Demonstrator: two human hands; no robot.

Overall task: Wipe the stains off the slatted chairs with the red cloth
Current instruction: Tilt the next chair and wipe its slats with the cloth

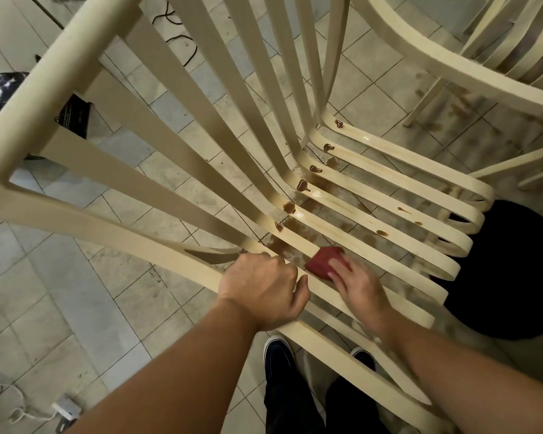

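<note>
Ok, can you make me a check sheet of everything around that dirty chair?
Surface: tiled floor, brown smears beneath the seat.
Job's things: slatted chair, brown stains at the slat bends; red cloth on a slat.
Clutter: black bag.
Hands: left hand grips the chair's rail; right hand presses the cloth.
Cables: black cable; white cord.
Surroundings: second chair; round black object.

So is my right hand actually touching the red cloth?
Touching. The head view shows the right hand laying its fingers on the red cloth, pressing it onto a seat slat.
</note>
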